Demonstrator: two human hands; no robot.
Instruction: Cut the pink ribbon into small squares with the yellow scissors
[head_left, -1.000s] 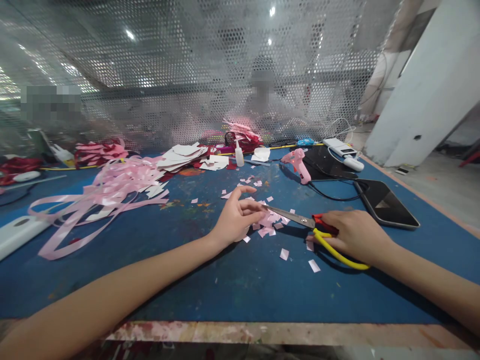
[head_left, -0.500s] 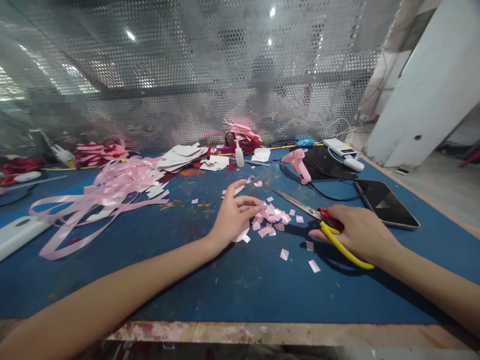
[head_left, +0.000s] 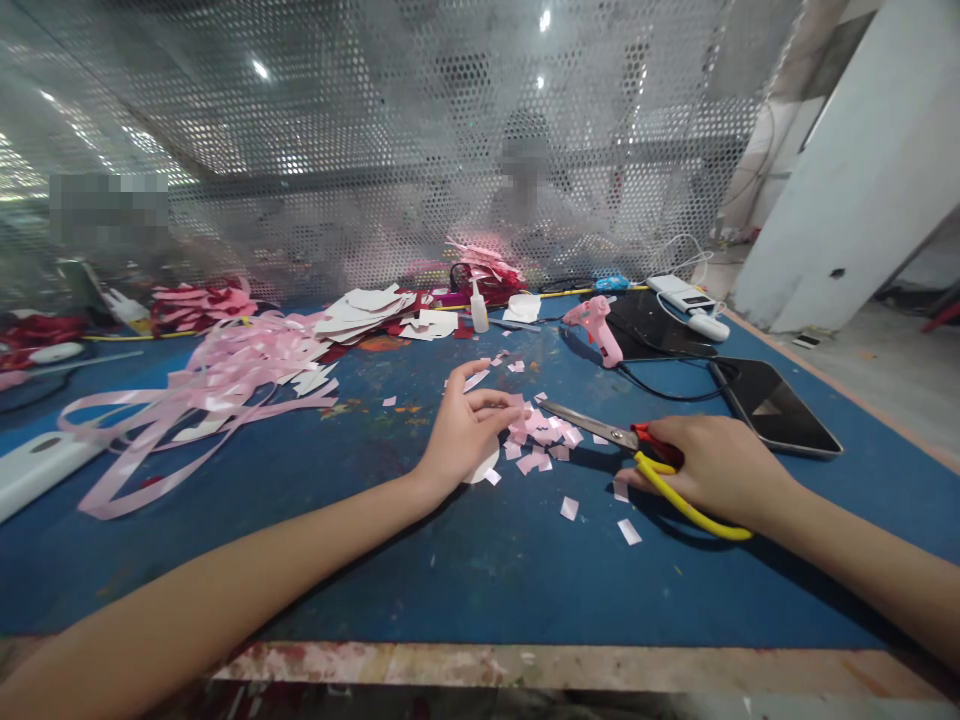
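My left hand [head_left: 469, 420] is above the blue tabletop, thumb and fingers pinched together. A short strip of pale pink ribbon [head_left: 475, 379] shows by its raised index finger; the pinched end is hard to make out. My right hand [head_left: 712, 465] grips scissors [head_left: 616, 437] with red and yellow handles. Their blades look closed, with the tip close to my left fingertips. Under and between the hands lies a pile of small cut pink ribbon squares [head_left: 540, 428]. A white round piece [head_left: 484, 467] is partly hidden beneath my left hand.
Loose pink ribbon [head_left: 247, 350] lies in a heap to the left, beside white cut pieces [head_left: 364, 312]. Behind are a small glue bottle [head_left: 478, 310] and a pink glue gun [head_left: 598, 328]. A dark tablet [head_left: 776, 405] is at right. A perforated metal screen [head_left: 360, 130] stands behind the table.
The scissors have swung slightly, their tip moving down and left, closer to my left fingertips. My left hand has barely moved.
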